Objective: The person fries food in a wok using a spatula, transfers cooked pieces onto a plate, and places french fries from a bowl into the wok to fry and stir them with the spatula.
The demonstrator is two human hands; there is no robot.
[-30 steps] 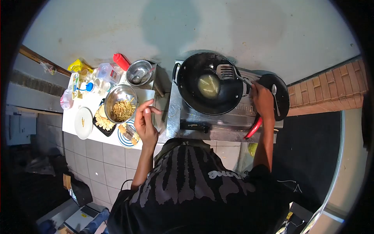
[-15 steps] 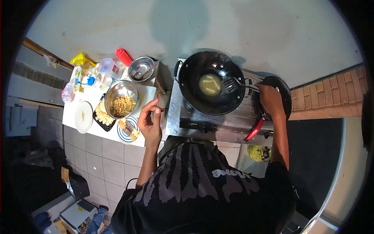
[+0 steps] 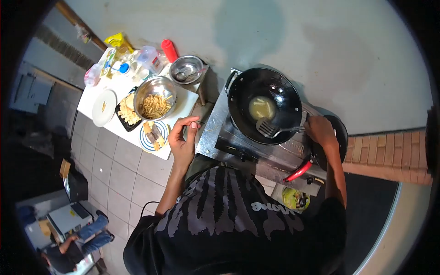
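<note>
My right hand grips the handle of a slotted metal spatula. The spatula's head is inside a black wok, beside a small pool of oil with a few pale strips in it. My left hand hovers between the stove and the side table, palm up. Its fingers are loosely bent with the thumb slightly apart, and I see nothing in them. Left of it stand a steel bowl of fries and a blue-ringed plate with food on it.
The metal stove carries a second black pan; a red handle juts toward me. On the white table are a white plate, a black tray, another steel bowl and bottles. A person is at lower left.
The view has turned and shifted. The spatula's head has moved toward the near side of the wok, below the oil. My left hand stays raised, its thumb and fingertips closer together.
</note>
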